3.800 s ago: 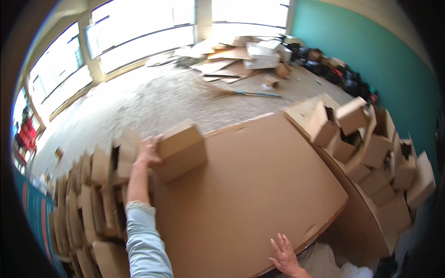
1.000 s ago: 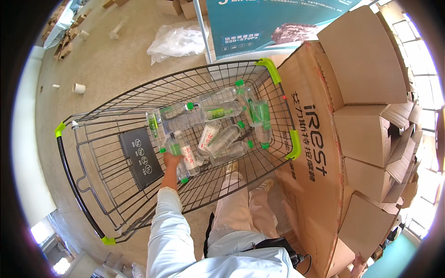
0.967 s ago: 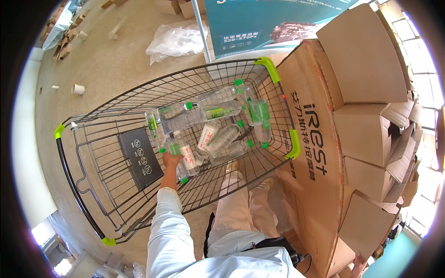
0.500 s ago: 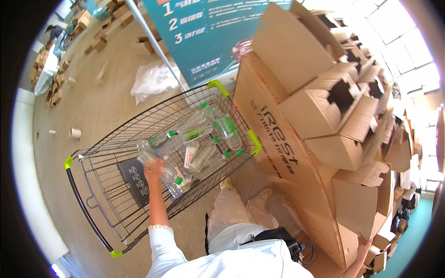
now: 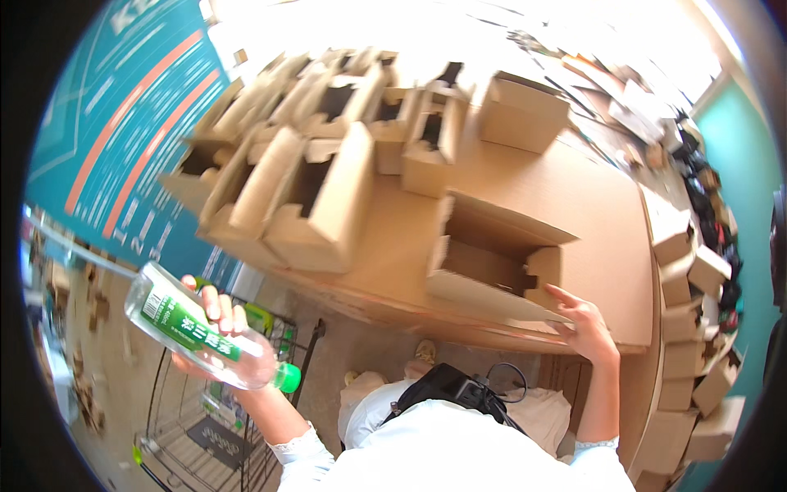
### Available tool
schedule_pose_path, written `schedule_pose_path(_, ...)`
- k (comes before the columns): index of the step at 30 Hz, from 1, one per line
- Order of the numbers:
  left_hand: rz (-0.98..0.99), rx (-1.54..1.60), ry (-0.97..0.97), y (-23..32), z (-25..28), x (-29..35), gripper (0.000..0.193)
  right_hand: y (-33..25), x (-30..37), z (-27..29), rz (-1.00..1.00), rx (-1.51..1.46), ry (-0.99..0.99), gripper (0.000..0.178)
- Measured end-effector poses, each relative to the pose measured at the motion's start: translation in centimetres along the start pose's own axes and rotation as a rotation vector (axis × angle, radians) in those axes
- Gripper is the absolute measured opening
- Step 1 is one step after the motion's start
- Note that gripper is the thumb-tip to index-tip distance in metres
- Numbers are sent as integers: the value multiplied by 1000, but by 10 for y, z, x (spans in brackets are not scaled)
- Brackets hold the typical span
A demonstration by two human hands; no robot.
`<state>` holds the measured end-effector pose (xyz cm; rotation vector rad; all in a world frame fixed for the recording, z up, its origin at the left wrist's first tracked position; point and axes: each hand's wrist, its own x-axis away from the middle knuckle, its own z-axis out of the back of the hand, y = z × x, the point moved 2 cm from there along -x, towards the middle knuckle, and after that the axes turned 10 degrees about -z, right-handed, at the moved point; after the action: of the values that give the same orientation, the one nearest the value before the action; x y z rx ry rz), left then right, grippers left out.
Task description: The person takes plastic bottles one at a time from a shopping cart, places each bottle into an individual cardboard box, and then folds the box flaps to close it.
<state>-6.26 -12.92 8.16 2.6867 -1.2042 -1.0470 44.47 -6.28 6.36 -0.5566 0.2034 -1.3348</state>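
A clear plastic bottle (image 5: 256,361) with a green label and a green cap lies across my left hand (image 5: 216,310), whose fingers are wrapped round it. It is tilted, the cap pointing down to the right, and it hangs above the wire shopping cart (image 5: 157,435). My right hand (image 5: 590,330) grips the right end of an open cardboard box (image 5: 502,238), fingers over its edge and thumb lower on its side. The box rests on a large cardboard surface (image 5: 611,238); its open top shows a bare inside.
Several upright opened boxes (image 5: 320,193) stand at the left and back of the cardboard surface, with another box (image 5: 525,111) at the rear. A teal sign board (image 5: 123,123) rises at the left. More cartons (image 5: 684,361) are heaped along the right.
My left hand has come up out of the cart, now with a bottle in it. The view has swung right towards the boxes; my right hand remains at the box's edge.
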Motion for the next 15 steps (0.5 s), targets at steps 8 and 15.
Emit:
schedule_pose_path(8,313,-762,-1060,-221,-180,-34,84,14,4,6,147,121,-47,34)
schedule_pose_path(15,1076,-1304,-1992,-327,-148,12,80,20,-1,-2,213,-64,-28,34)
